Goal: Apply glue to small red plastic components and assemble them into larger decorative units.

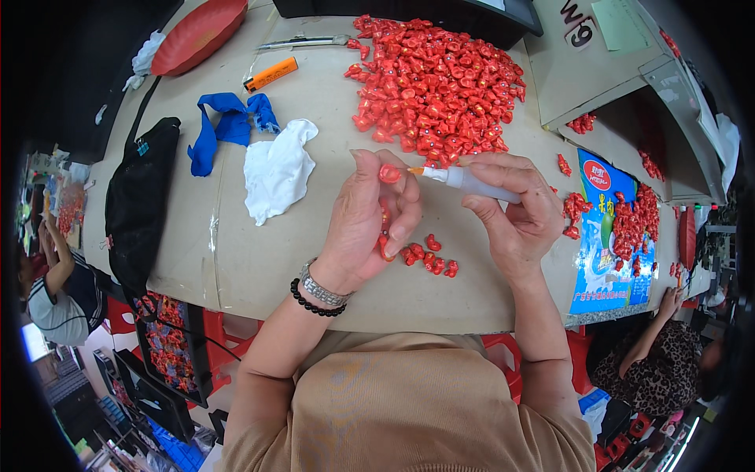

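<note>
My left hand (pixel 363 224) pinches a small red plastic piece (pixel 389 174) between thumb and fingertips, and more red pieces show inside its curled fingers. My right hand (pixel 515 212) holds a white pen-like applicator (pixel 465 182) whose orange tip touches that piece. A few loose red pieces (pixel 431 258) lie on the table just below my hands. A big heap of the same red pieces (pixel 432 82) is piled farther back.
A white cloth (pixel 277 169), a blue cloth (pixel 228 126), an orange lighter (pixel 270 74), a red dish (pixel 198 33) and a black bag (pixel 140 197) lie to the left. More red pieces sit on a blue printed sheet (pixel 621 236) at right. Other people sit at both sides.
</note>
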Demonstrator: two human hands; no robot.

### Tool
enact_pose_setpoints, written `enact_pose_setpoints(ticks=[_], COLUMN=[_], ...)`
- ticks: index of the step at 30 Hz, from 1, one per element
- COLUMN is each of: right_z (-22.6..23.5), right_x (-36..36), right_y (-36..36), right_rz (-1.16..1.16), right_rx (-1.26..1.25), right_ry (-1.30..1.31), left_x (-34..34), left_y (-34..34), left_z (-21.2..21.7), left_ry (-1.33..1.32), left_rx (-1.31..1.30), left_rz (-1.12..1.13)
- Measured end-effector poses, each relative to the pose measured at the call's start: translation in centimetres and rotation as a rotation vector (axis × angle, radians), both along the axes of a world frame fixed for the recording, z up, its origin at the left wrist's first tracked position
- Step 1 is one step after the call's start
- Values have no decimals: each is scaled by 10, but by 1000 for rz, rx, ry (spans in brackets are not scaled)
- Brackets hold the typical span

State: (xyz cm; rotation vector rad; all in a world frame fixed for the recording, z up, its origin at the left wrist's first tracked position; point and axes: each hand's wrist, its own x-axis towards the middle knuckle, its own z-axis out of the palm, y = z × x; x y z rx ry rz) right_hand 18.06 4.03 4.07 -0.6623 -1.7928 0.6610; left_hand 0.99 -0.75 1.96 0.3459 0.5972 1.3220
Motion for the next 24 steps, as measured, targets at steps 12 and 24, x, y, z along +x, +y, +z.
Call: enact_pose_setpoints(ticks=[12,24], right_z=[0,-2], right_x=[5,-2], right_y=[-1,-3], right_rz=[44,-17], right_rx=[-37,-47], right_ry=[-40,50], left_x=[-2,-2], left_y=[1,1], left_z=[-3,-4], left_ry=[-6,86], left_rx=[33,113], left_rz=[0,94])
